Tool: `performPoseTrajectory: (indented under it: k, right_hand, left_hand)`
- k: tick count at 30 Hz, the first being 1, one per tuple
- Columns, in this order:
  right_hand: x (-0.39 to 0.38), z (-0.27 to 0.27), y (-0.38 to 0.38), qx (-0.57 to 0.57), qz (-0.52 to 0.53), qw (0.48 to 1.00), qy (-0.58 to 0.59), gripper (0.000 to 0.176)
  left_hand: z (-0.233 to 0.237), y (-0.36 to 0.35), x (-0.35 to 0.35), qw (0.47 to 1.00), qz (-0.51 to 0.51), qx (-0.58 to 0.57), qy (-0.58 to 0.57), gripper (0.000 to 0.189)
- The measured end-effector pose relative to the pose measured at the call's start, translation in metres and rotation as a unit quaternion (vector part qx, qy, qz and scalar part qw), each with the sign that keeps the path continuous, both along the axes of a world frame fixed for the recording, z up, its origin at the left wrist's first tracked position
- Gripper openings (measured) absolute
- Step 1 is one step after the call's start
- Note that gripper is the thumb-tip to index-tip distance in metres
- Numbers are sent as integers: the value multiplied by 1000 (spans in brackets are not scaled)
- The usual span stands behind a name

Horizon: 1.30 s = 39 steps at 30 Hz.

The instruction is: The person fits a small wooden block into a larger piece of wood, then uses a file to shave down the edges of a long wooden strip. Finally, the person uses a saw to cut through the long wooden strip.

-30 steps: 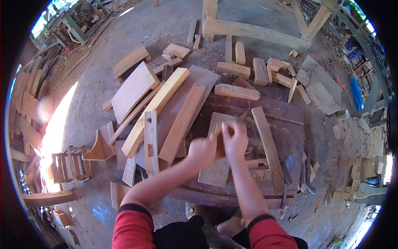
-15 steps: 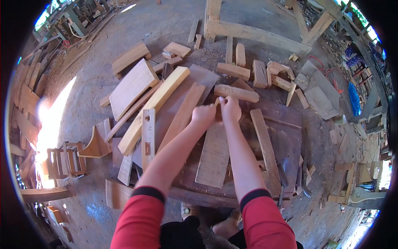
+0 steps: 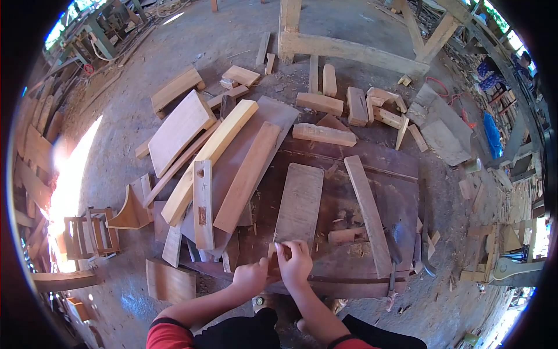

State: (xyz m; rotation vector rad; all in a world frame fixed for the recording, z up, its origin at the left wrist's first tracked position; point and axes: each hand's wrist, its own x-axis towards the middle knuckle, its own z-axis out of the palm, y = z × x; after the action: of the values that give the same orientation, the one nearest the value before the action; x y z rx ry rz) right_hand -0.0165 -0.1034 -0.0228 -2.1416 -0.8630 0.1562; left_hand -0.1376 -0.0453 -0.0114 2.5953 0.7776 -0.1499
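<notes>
Low at the near end of a flat wooden board [image 3: 299, 200], my left hand [image 3: 251, 277] and my right hand [image 3: 294, 264] are close together. Both are closed around a small tan piece [image 3: 271, 251], mostly covered by the fingers, so I cannot make out its kind. The board lies lengthwise on a dark wooden work surface [image 3: 264, 212]. To its right are a short wood block [image 3: 347, 234] and a long narrow strip [image 3: 368, 215]. A reddish plank [image 3: 248, 174] rests to the left.
Several planks and a pale yellow beam [image 3: 210, 160] are piled at the left. Beyond the work surface lie wood blocks [image 3: 319, 103] and a timber frame [image 3: 360, 53]. Hand tools [image 3: 393, 262] lie at the right edge. A curved wooden piece [image 3: 131, 209] stands on the left floor.
Both hands have moved from the far end of the board toward my body, with the small tan piece still between them. The board's upper face has come into view.
</notes>
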Motion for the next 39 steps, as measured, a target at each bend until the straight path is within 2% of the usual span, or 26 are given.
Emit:
performPoseTrajectory:
  k: [2, 5, 7, 8, 9, 10, 13, 15, 16, 18, 20, 21, 23, 26, 30, 32, 33, 34, 35, 36, 37, 38, 39]
  right_hand:
    - [-4, -3, -3, -12, -16, 1000, 7, 17]
    - [29, -13, 35, -41, -42, 997, -50, 18]
    - [77, -28, 89, -72, -54, 992, -87, 22]
    - [105, -31, 124, -38, -79, 990, -109, 31]
    - [131, -25, 156, -114, -82, 987, -83, 35]
    - [156, -29, 183, -134, -74, 986, -65, 36]
    - [175, -18, 212, -165, -102, 980, -33, 32]
    - [170, -12, 201, -98, -90, 980, -148, 30]
    - [155, -1, 183, -88, -106, 978, -154, 26]
    - [125, -14, 146, 30, -113, 983, -139, 19]
    - [82, -12, 99, -6, -100, 992, -74, 15]
    - [64, -17, 78, -32, -96, 994, -50, 14]
    - [34, -20, 41, -24, -117, 992, -25, 15]
    - [15, 0, 13, -34, -98, 994, -30, 16]
    - [24, -7, 17, -67, -83, 993, -44, 16]
    - [45, -18, 43, -75, -77, 993, -58, 17]
    - [65, -26, 66, -68, -72, 993, -69, 17]
    - [94, -38, 100, -16, -67, 989, -129, 20]
    - [128, -39, 139, -8, -55, 992, -118, 27]
    - [159, -34, 176, -72, -33, 994, -74, 34]
    - [190, -26, 204, -201, 2, 979, -19, 35]
    - [212, -12, 220, -229, 11, 973, 10, 34]
    - [217, 2, 230, -188, -74, 978, -59, 32]
  left_hand:
    - [0, -1, -3, 999, -32, 4, -28, 46]
    - [-12, 29, 37, 993, -33, 96, 66, 19]
    - [-15, 80, 88, 991, -23, 121, 54, 20]
    - [-4, 112, 118, 990, -26, 130, 44, 19]
    - [-6, 143, 148, 992, -9, 119, 39, 18]
    - [-10, 172, 171, 990, -30, 133, 28, 18]
    - [-5, 197, 195, 993, 10, 107, 40, 18]
    - [0, 175, 189, 992, 54, 112, -7, 26]
    - [11, 159, 179, 994, 71, 82, -8, 33]
    - [2, 121, 140, 995, 78, 60, -2, 46]
    - [-9, 75, 96, 996, 64, 55, 9, 59]
    - [-4, 56, 80, 997, 79, 10, 8, 65]
    - [7, 32, 60, 993, 104, -53, 0, 67]
    - [18, 3, 48, 993, 88, -65, 42, 70]
    - [13, 3, 59, 995, 76, -29, 64, 71]
    - [1, 25, 80, 992, 88, 15, 88, 79]
    - [-17, 45, 95, 992, 81, 69, 65, 78]
    - [-37, 76, 122, 989, 89, 102, 57, 67]
    - [-36, 108, 155, 982, 98, 155, -39, 51]
    - [-50, 142, 189, 976, 91, 190, -55, 44]
    - [-14, 168, 223, 987, 147, 63, 16, 35]
    - [9, 181, 245, 984, 169, 33, 44, 32]
    - [2, 196, 262, 984, 178, 23, 11, 34]
